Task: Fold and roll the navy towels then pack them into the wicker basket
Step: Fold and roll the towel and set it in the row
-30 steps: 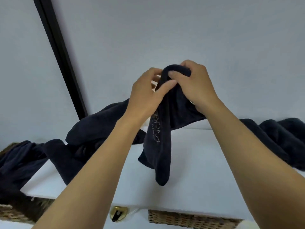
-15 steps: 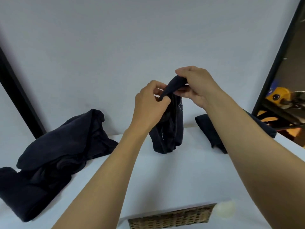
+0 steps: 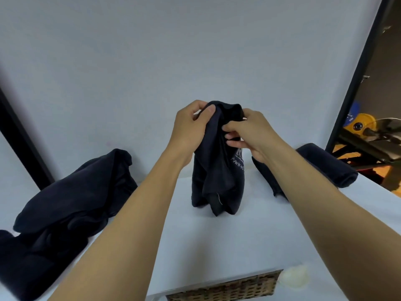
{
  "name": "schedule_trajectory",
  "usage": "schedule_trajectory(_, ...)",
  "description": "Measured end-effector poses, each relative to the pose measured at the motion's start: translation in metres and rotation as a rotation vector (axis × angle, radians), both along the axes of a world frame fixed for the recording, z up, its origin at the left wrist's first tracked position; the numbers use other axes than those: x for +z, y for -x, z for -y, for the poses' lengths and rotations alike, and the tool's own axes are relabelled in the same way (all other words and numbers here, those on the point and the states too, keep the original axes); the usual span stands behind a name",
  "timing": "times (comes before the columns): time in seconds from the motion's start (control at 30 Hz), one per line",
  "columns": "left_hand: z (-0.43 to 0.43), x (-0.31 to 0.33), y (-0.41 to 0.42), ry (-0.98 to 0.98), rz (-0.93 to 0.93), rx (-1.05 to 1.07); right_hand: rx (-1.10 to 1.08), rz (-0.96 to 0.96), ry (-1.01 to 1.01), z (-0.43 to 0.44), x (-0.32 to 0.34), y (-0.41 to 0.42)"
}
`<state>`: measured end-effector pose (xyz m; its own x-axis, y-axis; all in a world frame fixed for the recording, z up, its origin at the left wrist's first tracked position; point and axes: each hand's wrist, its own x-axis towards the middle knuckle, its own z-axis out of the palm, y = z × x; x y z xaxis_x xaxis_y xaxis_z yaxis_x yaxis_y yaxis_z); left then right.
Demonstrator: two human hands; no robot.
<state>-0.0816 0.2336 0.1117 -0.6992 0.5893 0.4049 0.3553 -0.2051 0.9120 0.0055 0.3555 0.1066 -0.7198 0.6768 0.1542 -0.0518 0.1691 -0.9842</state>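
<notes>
A navy towel (image 3: 217,177) with pale lettering hangs bunched above the white table (image 3: 217,246), its lower end close to the tabletop. My left hand (image 3: 191,129) grips its top edge from the left, thumb on the cloth. My right hand (image 3: 249,131) pinches the top and a fold from the right. A loose heap of navy towels (image 3: 65,207) lies at the left. A rolled navy towel (image 3: 329,168) lies at the right, partly behind my right forearm. The wicker basket (image 3: 227,290) shows only its rim under the table's near edge.
A pale wall rises right behind the table. Black frame bars stand at far left (image 3: 21,144) and far right (image 3: 355,72). Beyond the right bar sit yellow and blue equipment (image 3: 364,124) on a dark rack.
The view has swung right and dropped. Both hands have lowered the towel toward the table and shifted their hold along its top edge; the towel hangs more bunched.
</notes>
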Motion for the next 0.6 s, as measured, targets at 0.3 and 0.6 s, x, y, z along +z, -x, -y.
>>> schedule_trajectory(0.3, 0.004, 0.003, 0.01, -0.047, 0.09, 0.001, 0.016, 0.117, -0.188, 0.002, -0.046, 0.024)
schedule_trajectory(0.6, 0.066, -0.003, 0.089, 0.269, -0.294, 0.616, -0.149, 0.349, -0.712, -0.037, -0.037, -0.013)
